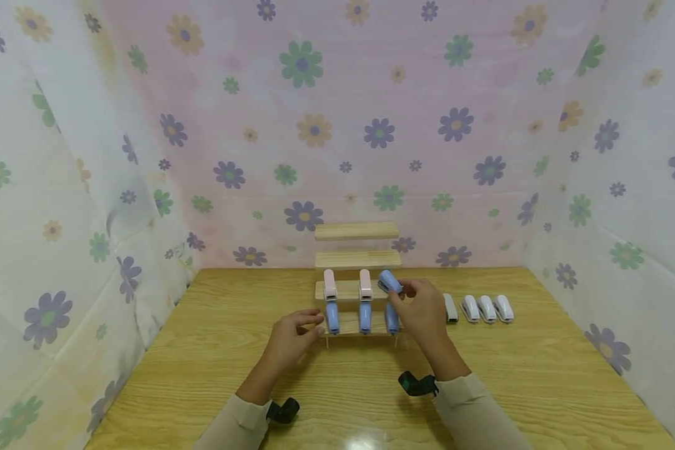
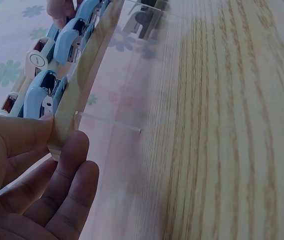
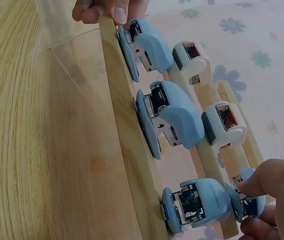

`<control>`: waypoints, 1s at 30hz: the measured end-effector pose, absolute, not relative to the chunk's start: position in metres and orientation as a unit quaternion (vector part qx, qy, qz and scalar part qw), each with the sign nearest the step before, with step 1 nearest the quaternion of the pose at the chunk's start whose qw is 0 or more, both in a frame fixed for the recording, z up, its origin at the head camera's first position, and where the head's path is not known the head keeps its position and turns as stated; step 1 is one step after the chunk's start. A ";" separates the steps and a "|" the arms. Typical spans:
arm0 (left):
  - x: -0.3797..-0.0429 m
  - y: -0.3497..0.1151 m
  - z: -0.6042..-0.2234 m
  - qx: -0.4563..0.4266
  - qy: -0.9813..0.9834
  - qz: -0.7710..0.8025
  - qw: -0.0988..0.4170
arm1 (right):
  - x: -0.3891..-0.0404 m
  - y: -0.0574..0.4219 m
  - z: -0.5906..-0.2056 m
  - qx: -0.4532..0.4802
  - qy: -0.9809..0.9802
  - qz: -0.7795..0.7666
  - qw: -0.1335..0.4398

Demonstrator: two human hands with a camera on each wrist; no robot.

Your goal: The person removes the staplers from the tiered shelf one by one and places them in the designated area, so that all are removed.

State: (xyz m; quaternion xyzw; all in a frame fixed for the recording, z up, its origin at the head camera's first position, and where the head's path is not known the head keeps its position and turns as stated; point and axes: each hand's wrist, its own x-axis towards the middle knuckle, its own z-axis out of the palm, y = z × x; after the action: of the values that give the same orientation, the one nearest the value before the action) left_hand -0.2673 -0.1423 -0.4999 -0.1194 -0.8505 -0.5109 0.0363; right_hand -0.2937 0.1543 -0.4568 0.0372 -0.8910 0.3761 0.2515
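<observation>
Your left hand (image 1: 294, 339), fingers partly curled, grips the left end of the stand's lowest shelf (image 1: 349, 321), beside a row of three blue staplers (image 1: 365, 317). One shelf up, past two pink staplers (image 1: 330, 284), a tilted blue stapler (image 1: 390, 280) is at the right end, pinched between your right hand's (image 1: 425, 314) thumb and fingers. White staplers (image 1: 487, 309) rest toward the tabletop's (image 1: 230, 356) right edge.

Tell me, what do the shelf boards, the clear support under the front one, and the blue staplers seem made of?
Shelf boards: pale wood, or a wood look, smooth and low-sheen; fine grain shows.
Clear support: probably acrylic, possibly glass, smooth; the table shows through it.
Blue staplers: likely plastic shells with a soft shine; silvery inner parts look like metal.
</observation>
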 end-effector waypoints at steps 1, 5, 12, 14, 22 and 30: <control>-0.267 -0.142 -0.500 -0.120 -0.850 -0.511 0.036 | -0.294 0.154 -0.456 0.039 -0.892 0.374 0.251; -0.267 -0.142 -0.499 -0.120 -0.850 -0.512 0.034 | -0.295 0.155 -0.456 0.048 -0.894 0.368 0.251; -0.267 -0.141 -0.499 -0.120 -0.849 -0.513 0.036 | -0.296 0.156 -0.456 0.068 -0.891 0.376 0.246; -0.267 -0.141 -0.499 -0.121 -0.849 -0.513 0.036 | -0.295 0.156 -0.456 0.067 -0.891 0.376 0.247; -0.265 -0.141 -0.499 -0.126 -0.847 -0.516 0.029 | -0.289 0.165 -0.451 0.051 -0.890 0.389 0.233; -0.266 -0.141 -0.499 -0.125 -0.846 -0.518 0.031 | -0.283 0.185 -0.452 0.033 -0.880 0.424 0.214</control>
State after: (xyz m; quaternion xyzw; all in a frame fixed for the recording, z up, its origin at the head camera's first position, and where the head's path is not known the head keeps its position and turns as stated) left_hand -0.2655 -0.1406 -0.4987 -0.1252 -0.8456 -0.5180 0.0310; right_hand -0.2833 0.1846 -0.4521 0.0333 -0.8796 0.4236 0.2139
